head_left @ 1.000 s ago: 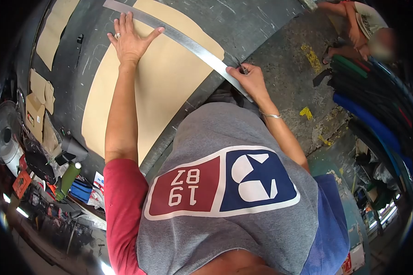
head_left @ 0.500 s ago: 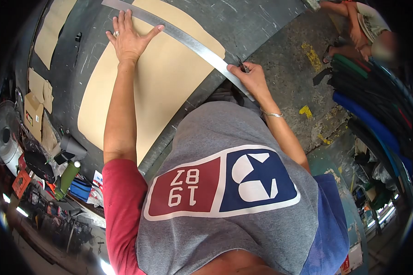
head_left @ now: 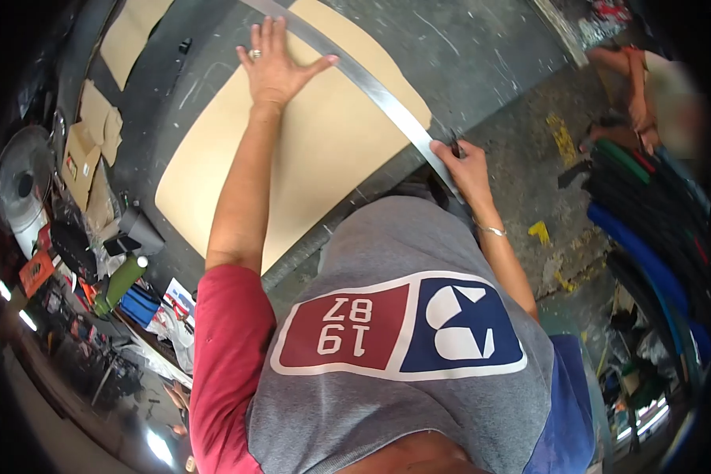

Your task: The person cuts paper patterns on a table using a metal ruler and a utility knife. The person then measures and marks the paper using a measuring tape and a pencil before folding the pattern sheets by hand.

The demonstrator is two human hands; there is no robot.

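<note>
A long metal ruler (head_left: 381, 96) lies diagonally across a large tan sheet (head_left: 332, 138) with a curved outer edge. My left hand (head_left: 280, 73) rests flat on the sheet, fingers spread, with fingertips and thumb against the ruler. It wears a ring. At the near end of the ruler, past the sheet's edge, my right hand (head_left: 468, 170) grips the metal between thumb and fingers. A small dark tool (head_left: 455, 147) pokes out of that same hand; its kind is mostly hidden.
The sheet lies on a dark, scratched table (head_left: 482, 63). Another tan piece (head_left: 130, 39) is at the far left, near cardboard (head_left: 79, 166) and a fan (head_left: 25, 186). Rolled materials (head_left: 648, 245) stand at right, beside another person (head_left: 640, 99).
The whole view has shifted, so the table, sheet and hands appear farther right and slightly lower. Both hands keep about the same places on the ruler.
</note>
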